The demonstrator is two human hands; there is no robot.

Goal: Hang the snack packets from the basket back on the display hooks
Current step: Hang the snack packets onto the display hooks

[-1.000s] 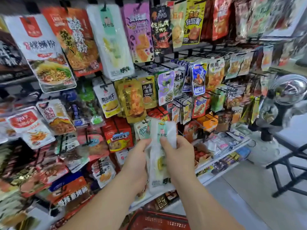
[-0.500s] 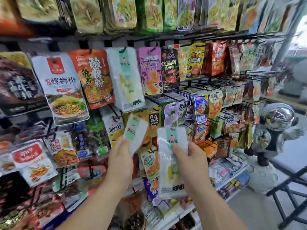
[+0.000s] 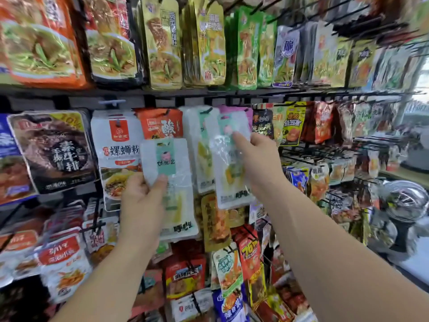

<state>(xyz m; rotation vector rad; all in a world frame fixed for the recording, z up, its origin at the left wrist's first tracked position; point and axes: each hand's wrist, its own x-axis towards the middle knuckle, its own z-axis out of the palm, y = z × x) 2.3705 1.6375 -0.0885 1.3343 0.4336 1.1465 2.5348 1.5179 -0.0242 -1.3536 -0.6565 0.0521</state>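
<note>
Count: two hands, two clear packets, one each
Left hand (image 3: 141,201): thumb pinches the left packet (image 3: 167,156), at 8 o'clock from centre
Right hand (image 3: 260,163): thumb pinches the right packet (image 3: 229,173) near centre, over the hanging white packets (image 3: 195,135)
Hidden: right packet's top blurs into that stack; left packet's lower corner sits behind the hand
Axis: both long axes run 12 to 6, green labels toward 12
</note>
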